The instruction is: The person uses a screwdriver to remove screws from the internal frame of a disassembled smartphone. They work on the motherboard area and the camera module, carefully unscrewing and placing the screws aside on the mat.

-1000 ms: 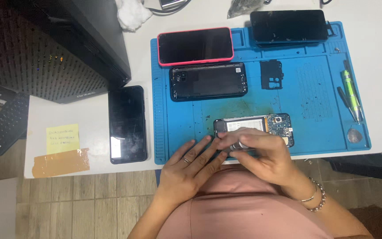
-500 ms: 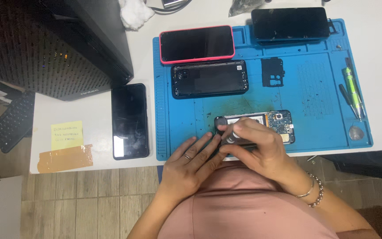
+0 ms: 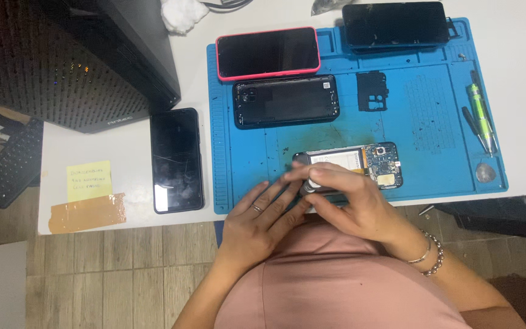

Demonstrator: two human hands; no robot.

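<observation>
At the near edge of the blue mat (image 3: 238, 152), the left hand (image 3: 260, 222) is lying with fingers extended, steadying the opened phone (image 3: 351, 164), while the right hand (image 3: 351, 204) is pinching a small tool (image 3: 309, 186) upright over it.

The left hand (image 3: 260, 222) lies flat with fingers spread, reaching right. The right hand (image 3: 351, 198) is curled, fingers pinched together, touching the left fingertips.
</observation>
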